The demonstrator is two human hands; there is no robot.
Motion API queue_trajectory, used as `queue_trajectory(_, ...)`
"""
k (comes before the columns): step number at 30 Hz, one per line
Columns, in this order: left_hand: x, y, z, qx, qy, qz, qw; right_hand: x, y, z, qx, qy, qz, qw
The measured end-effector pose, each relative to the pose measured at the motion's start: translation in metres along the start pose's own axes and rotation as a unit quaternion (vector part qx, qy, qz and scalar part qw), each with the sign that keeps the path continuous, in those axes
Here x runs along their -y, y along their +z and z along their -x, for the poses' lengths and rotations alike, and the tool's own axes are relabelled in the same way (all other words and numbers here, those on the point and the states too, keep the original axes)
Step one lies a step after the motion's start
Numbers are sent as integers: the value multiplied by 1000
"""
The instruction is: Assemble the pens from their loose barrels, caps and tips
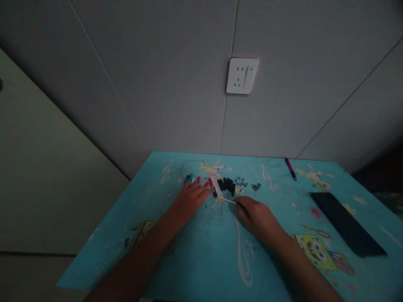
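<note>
- I faced a grey, seamed wall (176, 84).
- On it I saw a white socket plate (241, 86).
- A dark flat strip (349, 224) lay to my right.
- A pale panel (53, 180) stood at my left.

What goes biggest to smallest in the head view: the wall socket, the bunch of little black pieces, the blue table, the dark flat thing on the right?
1. Blue table
2. Dark flat thing
3. Wall socket
4. Bunch of little black pieces

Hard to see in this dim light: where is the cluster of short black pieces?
In the head view, the black pieces lie just right of the white strips on the blue table, beyond and left of the right hand.
</note>
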State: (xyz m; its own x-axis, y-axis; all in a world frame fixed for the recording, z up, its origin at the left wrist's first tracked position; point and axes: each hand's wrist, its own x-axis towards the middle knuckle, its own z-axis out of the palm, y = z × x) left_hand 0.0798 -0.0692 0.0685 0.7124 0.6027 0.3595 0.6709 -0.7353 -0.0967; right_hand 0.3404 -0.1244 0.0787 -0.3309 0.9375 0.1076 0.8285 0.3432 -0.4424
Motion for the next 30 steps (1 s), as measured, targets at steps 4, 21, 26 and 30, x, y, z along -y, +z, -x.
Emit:
queue_trajectory(4, -4, 1, -1, -22, 15, 45, 999, 0, -1, -1, -17, -17, -16, 1000)
queue_trajectory(21, -28, 5, 1, -4, 0, 187, 982, 9, 13, 1, -35, -97, -69, 992)
queue_trajectory(26, -29, 7, 3, 4, 12, 217, 976, 9, 19, 2, -67, -70, -118, 988)
queue_trajectory(30, -33, 11, 5, 10, 15, 247, 969, 9, 21, 3, -76, -71, -135, 985)
